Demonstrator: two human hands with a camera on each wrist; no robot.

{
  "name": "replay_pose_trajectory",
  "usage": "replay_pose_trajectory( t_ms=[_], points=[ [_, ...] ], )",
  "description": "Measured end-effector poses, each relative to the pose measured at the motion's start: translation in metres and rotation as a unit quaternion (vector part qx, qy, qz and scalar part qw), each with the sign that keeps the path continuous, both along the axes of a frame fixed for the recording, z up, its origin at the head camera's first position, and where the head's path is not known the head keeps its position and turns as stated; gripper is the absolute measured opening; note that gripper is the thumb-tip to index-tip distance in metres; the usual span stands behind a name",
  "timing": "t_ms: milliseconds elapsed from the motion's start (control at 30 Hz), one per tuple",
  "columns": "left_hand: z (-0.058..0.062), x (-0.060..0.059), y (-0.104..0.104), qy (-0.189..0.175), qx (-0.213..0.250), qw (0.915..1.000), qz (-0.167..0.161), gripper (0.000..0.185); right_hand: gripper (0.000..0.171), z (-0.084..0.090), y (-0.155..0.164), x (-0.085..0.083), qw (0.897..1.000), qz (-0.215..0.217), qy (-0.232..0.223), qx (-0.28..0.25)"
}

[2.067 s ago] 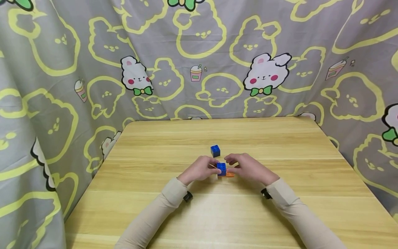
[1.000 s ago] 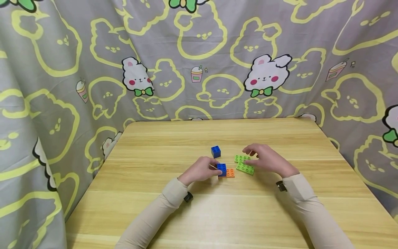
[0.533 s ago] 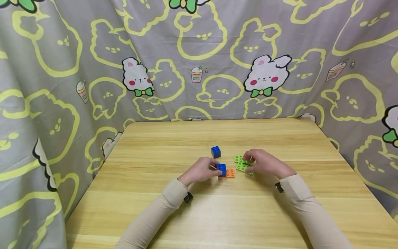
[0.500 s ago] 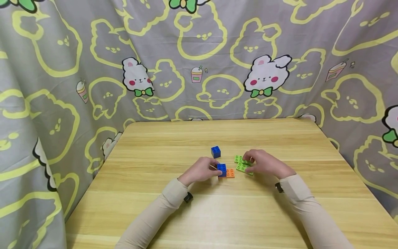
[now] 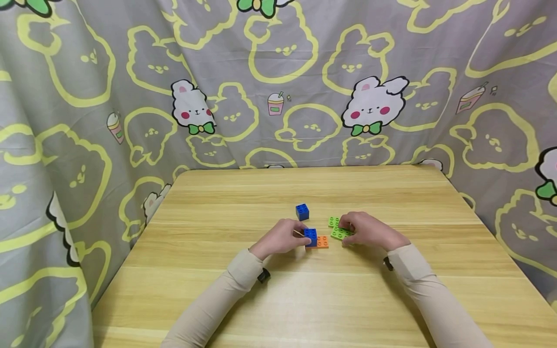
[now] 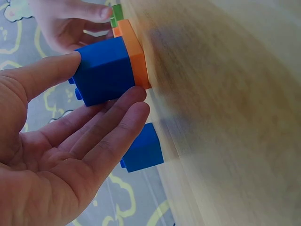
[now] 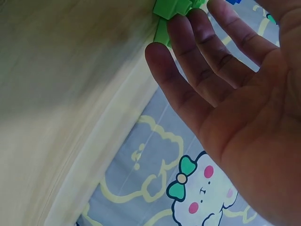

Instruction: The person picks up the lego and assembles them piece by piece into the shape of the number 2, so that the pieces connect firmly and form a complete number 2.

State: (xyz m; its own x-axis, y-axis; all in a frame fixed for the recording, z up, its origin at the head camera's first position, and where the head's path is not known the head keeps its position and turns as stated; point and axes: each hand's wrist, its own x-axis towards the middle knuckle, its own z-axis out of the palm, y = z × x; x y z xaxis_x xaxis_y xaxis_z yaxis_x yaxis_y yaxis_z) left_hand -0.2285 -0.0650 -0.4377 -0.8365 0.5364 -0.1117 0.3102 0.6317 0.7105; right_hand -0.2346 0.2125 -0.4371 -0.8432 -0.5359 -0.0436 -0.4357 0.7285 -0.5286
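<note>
My left hand (image 5: 283, 236) pinches a blue toy building block (image 5: 310, 235) between thumb and fingers. In the left wrist view this blue block (image 6: 106, 73) sits against one end of a flat orange block (image 6: 135, 52), whose bare studs show to the right in the head view. My right hand (image 5: 367, 228) grips a flat light-green block (image 5: 339, 233), thumb at its near edge and index finger at its far side. A second flat green block (image 5: 333, 222) lies just behind, partly covered by the fingers. The right wrist view shows the fingertips touching green; the thumb is out of frame.
Another blue block (image 5: 302, 211) stands apart on the wooden table (image 5: 300, 295), behind the left hand. A patterned grey curtain (image 5: 235, 96) surrounds the table's back and sides.
My right hand has moved right from beside the orange block to the green blocks, then lowered and closed its fingers on the nearer one. My left hand keeps holding the blue block in place.
</note>
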Motion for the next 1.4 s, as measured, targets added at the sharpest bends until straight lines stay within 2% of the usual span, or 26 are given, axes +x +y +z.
replay_pose_trajectory(
  t_ms=[967, 1400],
  points=[
    [0.0008, 0.0003, 0.0009, 0.001, -0.003, 1.0000, -0.003, 0.034, 0.026, -0.0051, -0.0016, -0.0002, 1.000, 0.006, 0.009, 0.027],
    [-0.0003, 0.0011, -0.0001, 0.004, 0.004, 0.9999, -0.010, 0.036, 0.029, -0.0003, -0.0025, 0.0001, 0.999, 0.013, 0.050, 0.017]
  ],
)
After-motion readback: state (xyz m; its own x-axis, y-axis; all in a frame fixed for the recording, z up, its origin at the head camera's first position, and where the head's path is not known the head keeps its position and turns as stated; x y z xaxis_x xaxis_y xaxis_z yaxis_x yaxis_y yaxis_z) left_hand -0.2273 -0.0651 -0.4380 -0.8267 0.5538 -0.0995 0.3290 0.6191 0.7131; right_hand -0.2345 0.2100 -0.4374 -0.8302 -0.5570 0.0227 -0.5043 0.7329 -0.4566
